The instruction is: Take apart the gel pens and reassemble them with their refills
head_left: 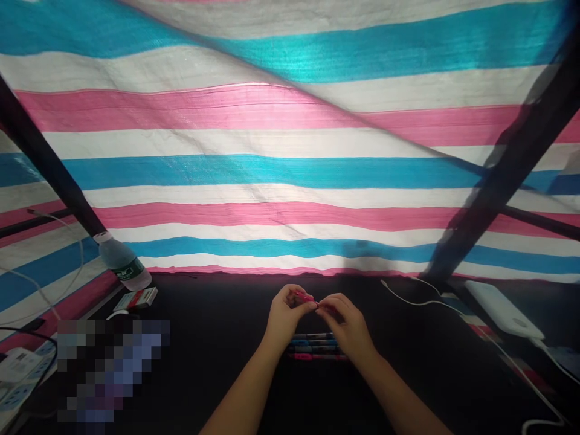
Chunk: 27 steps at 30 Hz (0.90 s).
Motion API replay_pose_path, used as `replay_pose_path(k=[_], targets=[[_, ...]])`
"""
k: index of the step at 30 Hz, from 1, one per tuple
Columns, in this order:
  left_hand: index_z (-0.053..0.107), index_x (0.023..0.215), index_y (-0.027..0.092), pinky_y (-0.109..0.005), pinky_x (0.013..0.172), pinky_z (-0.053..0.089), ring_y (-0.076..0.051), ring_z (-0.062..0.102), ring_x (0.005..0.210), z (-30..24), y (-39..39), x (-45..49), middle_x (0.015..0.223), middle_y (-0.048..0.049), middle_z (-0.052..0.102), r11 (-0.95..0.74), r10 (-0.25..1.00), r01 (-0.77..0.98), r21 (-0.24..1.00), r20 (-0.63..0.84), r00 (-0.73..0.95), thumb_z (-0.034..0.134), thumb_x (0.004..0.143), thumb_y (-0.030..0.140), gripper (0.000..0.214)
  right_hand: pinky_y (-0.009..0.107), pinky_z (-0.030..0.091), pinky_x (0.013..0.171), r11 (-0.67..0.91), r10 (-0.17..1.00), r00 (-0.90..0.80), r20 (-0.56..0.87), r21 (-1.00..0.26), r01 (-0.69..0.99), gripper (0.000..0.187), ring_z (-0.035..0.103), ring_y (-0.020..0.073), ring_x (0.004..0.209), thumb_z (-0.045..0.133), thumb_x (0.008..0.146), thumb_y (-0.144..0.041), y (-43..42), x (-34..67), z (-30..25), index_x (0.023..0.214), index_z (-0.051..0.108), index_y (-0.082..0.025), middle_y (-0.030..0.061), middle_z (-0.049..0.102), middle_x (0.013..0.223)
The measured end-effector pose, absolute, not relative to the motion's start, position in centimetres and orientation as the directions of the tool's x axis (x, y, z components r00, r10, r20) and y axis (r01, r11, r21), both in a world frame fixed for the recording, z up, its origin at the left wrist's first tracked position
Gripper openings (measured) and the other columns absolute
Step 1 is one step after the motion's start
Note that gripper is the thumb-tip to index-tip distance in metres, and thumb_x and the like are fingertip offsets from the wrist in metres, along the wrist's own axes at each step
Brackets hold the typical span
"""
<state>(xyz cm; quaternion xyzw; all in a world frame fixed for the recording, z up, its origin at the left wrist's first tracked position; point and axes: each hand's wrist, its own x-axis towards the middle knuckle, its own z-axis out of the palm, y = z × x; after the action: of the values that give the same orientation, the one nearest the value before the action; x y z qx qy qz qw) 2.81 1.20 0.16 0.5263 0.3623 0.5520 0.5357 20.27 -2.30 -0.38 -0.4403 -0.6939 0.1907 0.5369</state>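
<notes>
Over black tabletop (212, 368), left hand (284, 315) and right hand (348, 327) pinch red pen (304, 296) crosswise.

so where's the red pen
Head view, centre: the red pen is pinched between the left hand and right hand, just above the row of pens.

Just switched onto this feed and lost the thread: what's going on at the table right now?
A person holds a red marker between both hands, the left hand on one end and the right hand on the other, above the dark table. Whether its cap is on cannot be told. More markers lie side by side beneath the hands. A water bottle is at far left, a white power bank lies right.
</notes>
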Motion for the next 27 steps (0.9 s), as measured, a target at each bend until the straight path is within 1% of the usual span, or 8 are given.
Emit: replay_pose_path(k=[3, 7, 10, 12, 14, 19, 24, 27], targets=[[0.071, 0.093, 0.017, -0.037, 0.085, 0.056, -0.021, 0.072, 0.085, 0.25, 1.17, 3.08, 0.090, -0.0064, 0.077, -0.075, 0.975, -0.303, 0.950, 0.133, 0.177, 0.089, 0.068, 0.025, 0.032, 0.033, 0.050, 0.070, 0.477, 0.870, -0.044, 0.492, -0.814, 0.332, 0.022, 0.062, 0.0218, 0.078, 0.057, 0.100, -0.039, -2.41, 20.10, -0.36, 0.095, 0.071, -0.023, 0.0057, 0.067, 0.087], [0.073, 0.095, 0.016, -0.038, 0.092, 0.053, -0.022, 0.072, 0.091, 0.71, 0.96, 3.04, 0.095, -0.0080, 0.078, -0.028, 0.954, -0.341, 0.940, 0.127, 0.271, 0.086, 0.073, 0.024, 0.026, 0.028, 0.043, 0.057, 0.330, 0.944, -0.062, 0.325, -0.924, 0.194, 0.037, 0.053, 0.0163, 0.062, 0.048, 0.103, -0.047, -2.35, 19.87, -0.87, 0.081, 0.064, -0.021, 0.0002, 0.056, 0.069], [0.071, 0.099, 0.017, -0.037, 0.094, 0.051, -0.021, 0.071, 0.093, 0.82, 0.87, 2.97, 0.096, -0.0079, 0.079, -0.010, 0.945, -0.394, 0.919, 0.137, 0.296, 0.083, 0.078, 0.023, 0.025, 0.026, 0.046, 0.061, 0.297, 0.954, -0.047, 0.295, -0.954, 0.043, 0.027, 0.055, 0.0159, 0.068, 0.062, 0.096, -0.049, -2.33, 19.70, -1.03, 0.099, 0.061, -0.023, -0.0016, 0.057, 0.076], [0.070, 0.101, 0.017, -0.035, 0.094, 0.050, -0.021, 0.071, 0.094, 0.78, 0.86, 2.93, 0.098, -0.0082, 0.079, -0.003, 0.945, -0.418, 0.909, 0.139, 0.295, 0.082, 0.080, 0.022, 0.025, 0.027, 0.048, 0.066, 0.294, 0.955, -0.029, 0.294, -0.956, -0.002, 0.032, 0.058, 0.0171, 0.074, 0.073, 0.088, -0.049, -2.34, 19.70, -0.89, 0.100, 0.060, -0.023, -0.0001, 0.061, 0.082], [0.070, 0.101, 0.016, -0.033, 0.091, 0.049, -0.021, 0.070, 0.095, 0.72, 0.84, 2.91, 0.100, -0.0093, 0.079, 0.005, 0.945, -0.424, 0.905, 0.135, 0.299, 0.082, 0.080, 0.022, 0.025, 0.027, 0.047, 0.064, 0.271, 0.962, -0.037, 0.271, -0.962, 0.008, 0.032, 0.058, 0.0167, 0.071, 0.074, 0.087, -0.051, -2.32, 19.78, -0.69, 0.093, 0.063, -0.021, 0.0012, 0.063, 0.080], [0.072, 0.098, 0.015, -0.033, 0.088, 0.049, -0.021, 0.070, 0.091, 0.60, 0.86, 3.02, 0.098, -0.0096, 0.078, 0.019, 0.935, -0.433, 0.901, 0.137, 0.328, 0.083, 0.079, 0.022, 0.023, 0.026, 0.037, 0.049, 0.182, 0.979, -0.098, 0.180, -0.983, 0.008, 0.043, 0.047, 0.0125, 0.050, 0.054, 0.097, -0.059, -2.15, 19.76, -0.72, 0.082, 0.064, -0.020, -0.0011, 0.058, 0.063], [0.074, 0.098, 0.015, -0.034, 0.093, 0.049, -0.020, 0.069, 0.092, 0.34, 1.01, 3.05, 0.094, -0.0076, 0.077, -0.001, 0.950, -0.473, 0.881, 0.149, 0.273, 0.084, 0.078, 0.021, 0.023, 0.027, 0.044, 0.057, 0.245, 0.970, -0.013, 0.244, -0.970, 0.014, 0.039, 0.056, 0.0161, 0.065, 0.076, 0.082, -0.056, -2.12, 19.57, -0.76, 0.095, 0.065, -0.021, 0.0006, 0.062, 0.077], [0.075, 0.098, 0.015, -0.034, 0.092, 0.049, -0.020, 0.069, 0.092, 0.22, 1.04, 3.10, 0.095, -0.0078, 0.077, 0.019, 0.954, -0.476, 0.880, 0.127, 0.272, 0.085, 0.076, 0.021, 0.024, 0.027, 0.041, 0.053, 0.198, 0.979, -0.052, 0.195, -0.979, 0.045, 0.039, 0.050, 0.0145, 0.056, 0.068, 0.088, -0.058, -2.15, 19.75, -0.59, 0.088, 0.066, -0.019, -0.0020, 0.056, 0.063]])
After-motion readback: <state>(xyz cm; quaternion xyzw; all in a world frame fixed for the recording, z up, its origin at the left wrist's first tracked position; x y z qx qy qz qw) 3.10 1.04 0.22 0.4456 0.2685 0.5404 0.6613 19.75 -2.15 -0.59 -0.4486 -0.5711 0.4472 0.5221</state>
